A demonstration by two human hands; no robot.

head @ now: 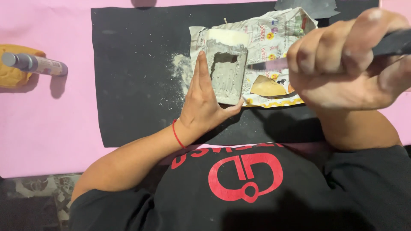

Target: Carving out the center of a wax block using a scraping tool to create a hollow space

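My left hand [204, 100] lies flat and open against the left side of a grey block [227, 70], thumb under its near end. The block sits on newspaper [274, 38] at the far edge of the black mat [132, 85]. My right hand [342, 60] is closed around a dark-handled knife [391, 42], its blade pointing at the block.

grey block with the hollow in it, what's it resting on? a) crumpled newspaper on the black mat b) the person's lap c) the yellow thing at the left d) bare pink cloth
a: the grey block sits on crumpled newspaper spread over the black mat, with the left hand flat against its side.
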